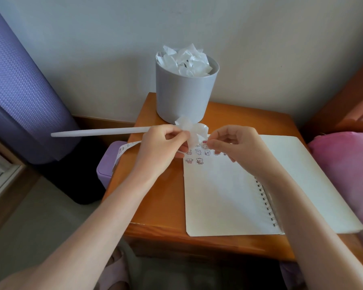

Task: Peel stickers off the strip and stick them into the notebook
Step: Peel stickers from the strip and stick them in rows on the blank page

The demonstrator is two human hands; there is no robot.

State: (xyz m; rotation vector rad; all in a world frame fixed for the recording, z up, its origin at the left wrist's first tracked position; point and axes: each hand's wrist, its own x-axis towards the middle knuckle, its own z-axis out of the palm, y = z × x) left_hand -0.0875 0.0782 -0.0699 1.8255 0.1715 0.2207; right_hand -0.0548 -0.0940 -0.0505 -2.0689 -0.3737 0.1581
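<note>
Above the notebook (228, 195) at twelve o'clock, your left hand (161, 147) pinches the strip (194, 132) while your right hand (235, 145) grips a peeled sticker (205, 145), probably needing pressing down beside the others.

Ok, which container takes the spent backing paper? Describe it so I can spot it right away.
Start at the orange wooden bedside table against the pale wall. At its far edge, beyond the open spiral notebook, stands a grey round bin. Unlike the lilac box low at the table's left side, it is tall, cylindrical and heaped with crumpled white backing paper.
</note>
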